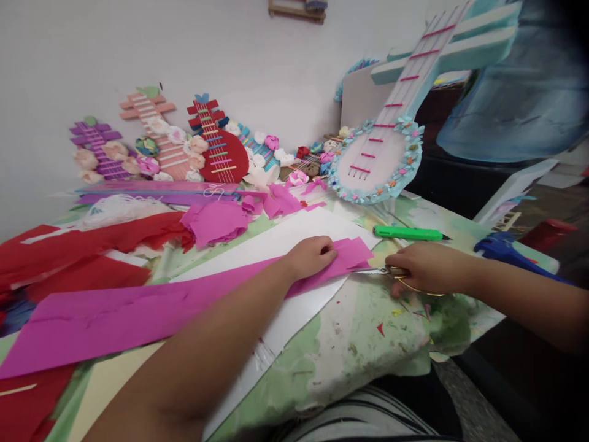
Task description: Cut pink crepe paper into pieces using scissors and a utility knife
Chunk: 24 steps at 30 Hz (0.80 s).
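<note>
A long strip of magenta crepe paper (138, 307) lies slantwise over a white sheet (276, 316). My left hand (310, 255) is closed on the strip near its right end, pressing the folded layers down. In my right hand (421, 270) is a pair of scissors (373, 271), its fingers wrapped round the handles. The blades point left and meet the paper's right end, where a slit shows. How far apart the blades are is hard to make out. Just behind the right hand lies a green utility knife (407, 232).
Several decorated lute-shaped crafts, one of them red (224, 150), lean against the wall. A larger pale blue lute craft (372, 162) stands at the back right. Red crepe paper (96, 245) and magenta scraps (216, 221) lie left and behind. A water jug (515, 116) is at far right.
</note>
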Motion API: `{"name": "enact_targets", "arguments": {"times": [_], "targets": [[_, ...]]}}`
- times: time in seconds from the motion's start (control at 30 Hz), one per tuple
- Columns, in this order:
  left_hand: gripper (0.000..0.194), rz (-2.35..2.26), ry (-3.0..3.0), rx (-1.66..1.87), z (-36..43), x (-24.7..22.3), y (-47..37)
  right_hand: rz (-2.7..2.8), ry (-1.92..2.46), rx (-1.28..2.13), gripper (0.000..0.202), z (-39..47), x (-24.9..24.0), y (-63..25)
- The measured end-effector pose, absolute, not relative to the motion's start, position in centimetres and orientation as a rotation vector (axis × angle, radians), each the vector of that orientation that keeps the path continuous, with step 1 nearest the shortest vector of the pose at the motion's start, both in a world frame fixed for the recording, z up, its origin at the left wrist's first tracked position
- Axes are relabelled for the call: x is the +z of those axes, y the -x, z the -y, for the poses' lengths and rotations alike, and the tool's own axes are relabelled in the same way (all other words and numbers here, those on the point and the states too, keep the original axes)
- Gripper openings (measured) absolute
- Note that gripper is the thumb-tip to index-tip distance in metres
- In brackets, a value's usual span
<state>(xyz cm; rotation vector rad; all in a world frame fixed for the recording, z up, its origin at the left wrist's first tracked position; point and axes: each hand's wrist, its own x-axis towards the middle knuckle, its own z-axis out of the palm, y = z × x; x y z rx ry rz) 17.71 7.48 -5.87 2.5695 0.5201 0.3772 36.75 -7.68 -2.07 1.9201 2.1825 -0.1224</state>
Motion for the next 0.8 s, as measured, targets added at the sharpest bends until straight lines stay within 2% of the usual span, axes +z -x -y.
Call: {"name": "enact_targets", "arguments": {"times": [0.37,0.8], "targets": [[0.017,-0.519,-2.574,0.358,-7.37,-5.86,-17.75,-2.198,-1.901,-0.356,0.039,7.33,-1.82,-36.91],[0.016,-0.551,-2.576,0.354,-7.18,-5.61,-17.75,-2.162,-1.952,-0.186,0.039,7.13,-2.69,-36.66]]}}
